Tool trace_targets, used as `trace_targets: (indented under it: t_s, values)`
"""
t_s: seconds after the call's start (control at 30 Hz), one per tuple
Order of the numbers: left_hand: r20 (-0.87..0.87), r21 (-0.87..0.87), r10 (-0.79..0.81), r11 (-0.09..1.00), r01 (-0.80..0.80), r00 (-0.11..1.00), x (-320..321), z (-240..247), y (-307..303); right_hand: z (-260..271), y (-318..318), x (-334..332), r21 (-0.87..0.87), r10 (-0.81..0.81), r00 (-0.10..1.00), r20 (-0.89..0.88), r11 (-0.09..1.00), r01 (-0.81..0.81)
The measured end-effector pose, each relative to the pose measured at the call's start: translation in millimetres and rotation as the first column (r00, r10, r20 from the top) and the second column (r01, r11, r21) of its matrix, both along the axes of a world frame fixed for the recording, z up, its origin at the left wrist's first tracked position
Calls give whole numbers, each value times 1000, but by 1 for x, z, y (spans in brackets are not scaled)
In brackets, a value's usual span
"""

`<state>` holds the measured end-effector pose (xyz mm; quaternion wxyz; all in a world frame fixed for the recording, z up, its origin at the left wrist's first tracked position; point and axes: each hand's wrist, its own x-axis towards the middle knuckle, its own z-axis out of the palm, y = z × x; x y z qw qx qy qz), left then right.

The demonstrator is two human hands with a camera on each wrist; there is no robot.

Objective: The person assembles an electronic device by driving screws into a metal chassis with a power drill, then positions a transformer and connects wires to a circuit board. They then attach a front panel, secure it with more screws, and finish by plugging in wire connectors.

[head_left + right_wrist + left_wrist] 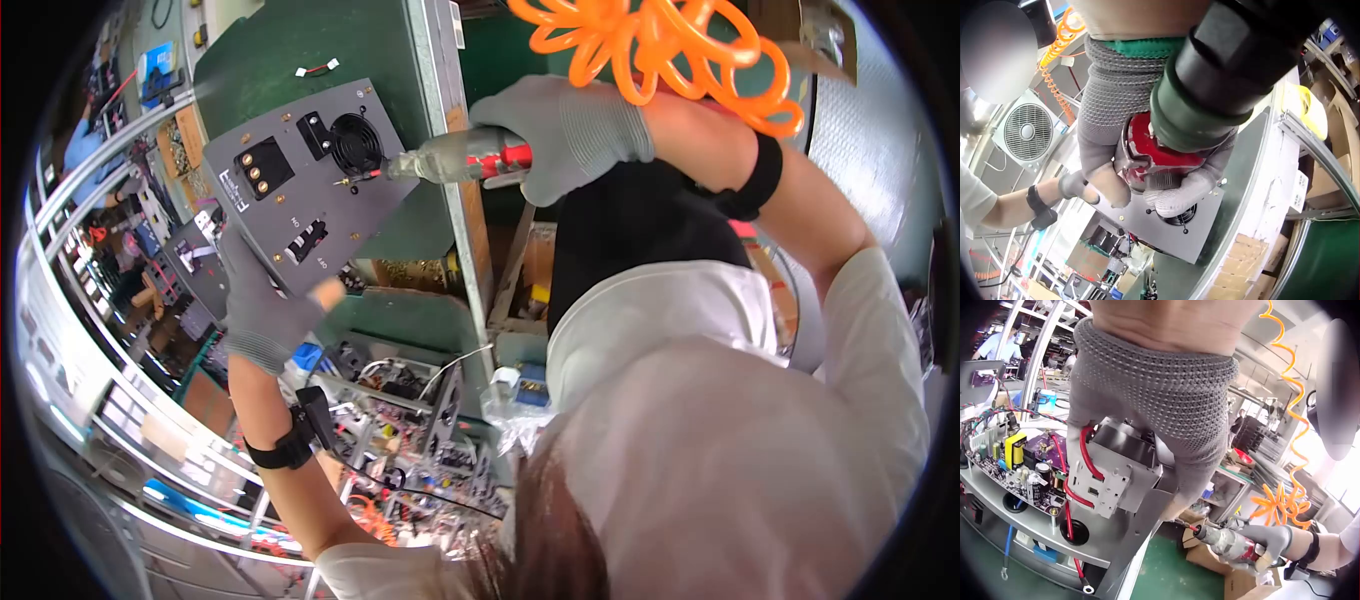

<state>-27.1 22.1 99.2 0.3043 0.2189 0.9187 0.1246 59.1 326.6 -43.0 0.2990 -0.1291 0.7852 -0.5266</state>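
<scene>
My gloved right hand [565,130] grips a red and grey power screwdriver [452,158]. Its thin bit reaches a corner of the round black fan grille [356,143] on a dark grey metal panel [350,225]. My gloved left hand [262,308] holds the panel by its edge, thumb on the front face and fingers behind. Black terminal block [263,170] and a black breaker switch [306,242] sit on that face. Behind it, in the left wrist view, are a circuit board [1025,469] and red wires [1088,456].
An orange coiled hose [680,45] hangs near my right forearm. The panel's unit stands on a green bench top [290,45], beside a metal rail [432,70]. A small white connector lead [318,69] lies there. A box fan [1027,131] stands in the background.
</scene>
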Motion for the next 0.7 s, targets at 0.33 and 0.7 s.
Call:
trace_targets:
  t_s: [0.33, 0.7]
  values:
    - [-458, -365, -389, 902, 230, 799, -7, -11, -11, 0, 6, -3, 27, -2, 994, 113, 1000, -2]
    - [-170, -414, -592, 768, 488, 788, -28, -5, -4, 3, -5, 12, 28, 3, 998, 61, 1000, -5]
